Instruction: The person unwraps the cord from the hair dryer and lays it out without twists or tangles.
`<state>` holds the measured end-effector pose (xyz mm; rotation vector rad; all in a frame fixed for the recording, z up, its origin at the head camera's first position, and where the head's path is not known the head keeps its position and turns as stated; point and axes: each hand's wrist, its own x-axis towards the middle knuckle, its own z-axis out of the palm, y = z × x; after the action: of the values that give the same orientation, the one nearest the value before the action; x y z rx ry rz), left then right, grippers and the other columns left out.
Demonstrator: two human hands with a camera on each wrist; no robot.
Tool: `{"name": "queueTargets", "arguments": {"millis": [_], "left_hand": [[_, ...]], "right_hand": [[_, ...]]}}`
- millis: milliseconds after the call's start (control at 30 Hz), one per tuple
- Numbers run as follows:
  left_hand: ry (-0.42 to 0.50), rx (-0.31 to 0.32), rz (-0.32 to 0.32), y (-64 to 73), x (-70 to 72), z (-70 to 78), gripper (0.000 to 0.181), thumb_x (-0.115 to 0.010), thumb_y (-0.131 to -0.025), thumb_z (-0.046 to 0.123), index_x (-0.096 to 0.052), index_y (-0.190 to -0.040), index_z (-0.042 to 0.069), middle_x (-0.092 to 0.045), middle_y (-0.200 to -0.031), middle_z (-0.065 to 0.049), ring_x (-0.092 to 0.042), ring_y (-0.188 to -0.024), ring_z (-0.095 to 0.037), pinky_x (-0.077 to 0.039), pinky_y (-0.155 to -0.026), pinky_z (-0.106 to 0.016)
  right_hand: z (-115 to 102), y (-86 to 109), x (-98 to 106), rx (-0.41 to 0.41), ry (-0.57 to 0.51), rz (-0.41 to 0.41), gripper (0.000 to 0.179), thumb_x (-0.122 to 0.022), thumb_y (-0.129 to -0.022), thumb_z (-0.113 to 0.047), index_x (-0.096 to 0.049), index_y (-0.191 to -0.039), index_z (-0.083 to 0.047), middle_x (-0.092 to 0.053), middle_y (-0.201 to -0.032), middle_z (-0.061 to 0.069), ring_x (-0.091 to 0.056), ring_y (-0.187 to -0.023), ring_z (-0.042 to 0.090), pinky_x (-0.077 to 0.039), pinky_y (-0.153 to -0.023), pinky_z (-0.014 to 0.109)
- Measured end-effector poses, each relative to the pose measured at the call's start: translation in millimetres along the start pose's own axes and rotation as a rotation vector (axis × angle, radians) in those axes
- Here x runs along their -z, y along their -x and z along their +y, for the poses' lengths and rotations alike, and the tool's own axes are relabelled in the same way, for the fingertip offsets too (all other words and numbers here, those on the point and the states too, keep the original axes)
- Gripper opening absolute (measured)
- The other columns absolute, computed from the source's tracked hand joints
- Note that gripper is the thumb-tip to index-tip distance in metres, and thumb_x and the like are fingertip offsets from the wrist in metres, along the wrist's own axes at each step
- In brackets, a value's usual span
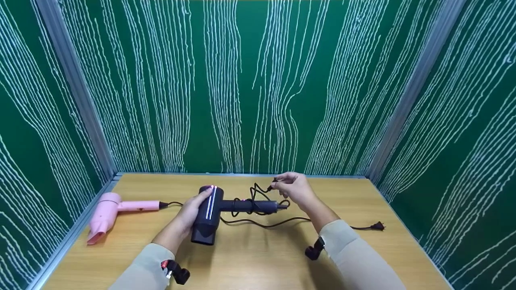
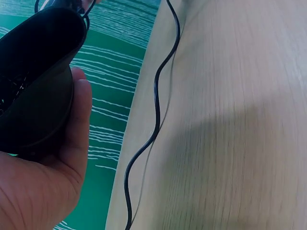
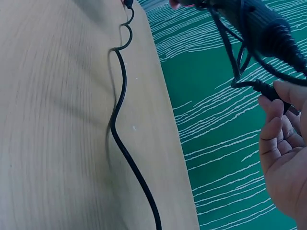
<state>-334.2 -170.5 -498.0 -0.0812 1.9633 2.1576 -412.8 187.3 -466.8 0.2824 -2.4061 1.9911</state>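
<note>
A dark hair dryer (image 1: pixel 207 215) is held above the table by my left hand (image 1: pixel 190 213), which grips its barrel with the thumb along the top. Its handle points right, and its own black cord (image 1: pixel 253 197) is looped around that handle. My right hand (image 1: pixel 296 189) pinches the plug (image 3: pixel 272 95) at the end of this cord between thumb and fingers, just beyond the handle's end. In the left wrist view the dryer's dark nozzle (image 2: pixel 43 100) rests against the left palm. The left fingers behind the barrel are mostly hidden in the head view.
On the left of the wooden table (image 1: pixel 258 257) lies a pink hair dryer (image 1: pixel 105 213). Its black cord (image 1: pixel 262 224) runs right beneath the dark dryer to a plug (image 1: pixel 377 226). Green panels with white wavy lines (image 1: pixel 258 100) stand around the back and sides.
</note>
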Motion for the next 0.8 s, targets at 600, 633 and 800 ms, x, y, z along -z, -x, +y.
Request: {"name": "queueTargets", "arguments": {"millis": [600, 633, 800], "left_hand": [[-0.088, -0.055, 0.046, -2.9, -11.9, -3.6, 0.067, -0.066, -0.111, 0.056, -0.059, -0.143, -0.002, -0.076, -0.105, -0.012, -0.076, -0.085, -0.021, -0.065, -0.075, -0.034], [-0.090, -0.060, 0.061, -3.0, -12.7, -3.7, 0.067, -0.066, -0.111, 0.056, -0.059, -0.143, -0.002, -0.077, -0.105, -0.012, -0.076, -0.085, -0.022, -0.064, -0.075, -0.034], [-0.102, -0.079, 0.137, -4.7, -15.1, -5.8, 0.068, -0.069, -0.109, 0.057, -0.062, -0.141, -0.002, -0.076, -0.108, -0.013, -0.075, -0.087, -0.023, -0.063, -0.075, -0.034]], "right_hand": [[-24.5, 2.8, -11.3, 0.085, -0.037, 0.108, 0.028, -0.088, -0.099, -0.009, -0.082, -0.127, -0.005, -0.078, -0.088, 0.001, -0.067, -0.072, 0.016, -0.059, -0.067, 0.025], [-25.9, 3.4, -12.0, 0.094, -0.035, 0.112, 0.028, -0.088, -0.099, -0.009, -0.082, -0.126, -0.006, -0.077, -0.087, 0.001, -0.067, -0.072, 0.016, -0.059, -0.067, 0.025], [-32.6, 7.0, -15.9, 0.161, -0.036, 0.128, 0.027, -0.088, -0.099, -0.009, -0.083, -0.125, -0.006, -0.078, -0.085, 0.000, -0.069, -0.073, 0.016, -0.060, -0.067, 0.027]]}}
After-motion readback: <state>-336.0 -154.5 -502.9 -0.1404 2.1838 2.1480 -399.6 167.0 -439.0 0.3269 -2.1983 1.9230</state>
